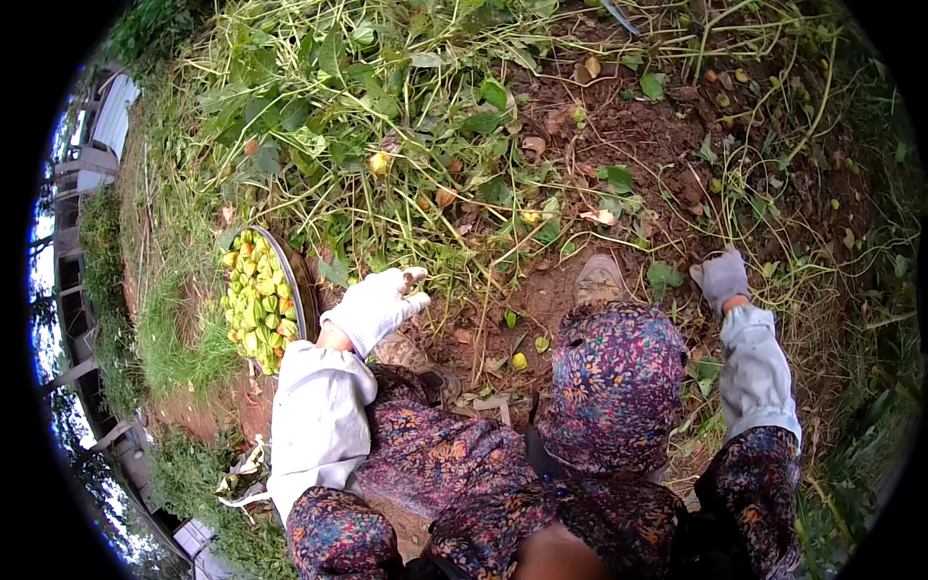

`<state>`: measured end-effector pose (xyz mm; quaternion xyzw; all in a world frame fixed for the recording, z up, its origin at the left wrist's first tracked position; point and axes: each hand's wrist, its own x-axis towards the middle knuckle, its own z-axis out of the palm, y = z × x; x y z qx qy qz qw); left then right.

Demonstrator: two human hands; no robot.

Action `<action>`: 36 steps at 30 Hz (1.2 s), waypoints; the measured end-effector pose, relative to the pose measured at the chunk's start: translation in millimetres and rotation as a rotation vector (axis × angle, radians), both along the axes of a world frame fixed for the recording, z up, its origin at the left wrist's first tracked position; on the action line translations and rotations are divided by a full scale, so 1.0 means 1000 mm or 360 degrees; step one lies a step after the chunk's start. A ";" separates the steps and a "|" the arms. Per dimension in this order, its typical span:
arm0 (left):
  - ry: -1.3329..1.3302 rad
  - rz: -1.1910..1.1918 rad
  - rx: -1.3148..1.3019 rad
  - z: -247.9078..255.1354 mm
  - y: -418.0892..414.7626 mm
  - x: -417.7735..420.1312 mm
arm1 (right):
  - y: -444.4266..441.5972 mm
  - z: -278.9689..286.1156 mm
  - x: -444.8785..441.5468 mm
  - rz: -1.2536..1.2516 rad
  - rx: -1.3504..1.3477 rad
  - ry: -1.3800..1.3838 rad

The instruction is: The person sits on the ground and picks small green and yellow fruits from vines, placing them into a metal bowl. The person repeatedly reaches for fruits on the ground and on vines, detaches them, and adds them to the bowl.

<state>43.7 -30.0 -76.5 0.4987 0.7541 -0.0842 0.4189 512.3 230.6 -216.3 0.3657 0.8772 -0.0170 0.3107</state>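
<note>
My left hand point(380, 301), in a white knit glove, hovers over the edge of cut vines near my left shoe. Its thumb and fingers are apart, and nothing shows between them. Left of it stands a round basin point(293, 283) heaped with green, yellow and orange husked physalis fruits point(261, 297). Off to the right, my right hand point(721, 278) in a greyish glove is low among thin vine stems point(725, 196). Its fingers look curled, and whether they grip a stem is hidden. A yellow husked fruit point(379, 163) lies among the pulled plants point(341, 123) in front.
My shoe point(600, 279) rests on brown soil point(536, 290) scattered with leaves and loose husks. A small yellow fruit point(519, 361) lies between my feet. Grass point(174, 341) grows beyond the basin. A crumpled pale bag or cloth point(246, 471) lies by my left elbow.
</note>
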 end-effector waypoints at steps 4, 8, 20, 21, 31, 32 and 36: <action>0.0114 -0.0045 0.0412 -0.014 0.009 0.002 | -0.073 0.047 0.244 -0.0278 -0.0594 -0.1430; 0.0214 -0.0273 0.0774 -0.064 0.065 0.015 | -0.173 0.087 0.320 -0.0652 -0.0983 -0.1503; 0.0590 0.1125 0.1015 -0.114 0.113 -0.110 | -0.075 0.090 -0.026 -0.1065 -0.0849 0.0735; 0.0566 0.0794 0.0887 -0.124 0.115 -0.115 | -0.059 0.103 -0.059 -0.0952 -0.0825 0.0693; 0.0892 0.0468 0.1159 -0.085 0.078 -0.062 | -0.053 0.114 -0.263 -0.0281 -0.0974 0.1324; 0.0822 0.0470 0.1073 -0.059 0.062 -0.056 | -0.065 0.113 -0.284 -0.0183 -0.1001 0.1364; 0.0591 0.0491 0.0833 0.004 0.033 -0.041 | -0.086 0.105 -0.322 0.0128 -0.1066 0.1189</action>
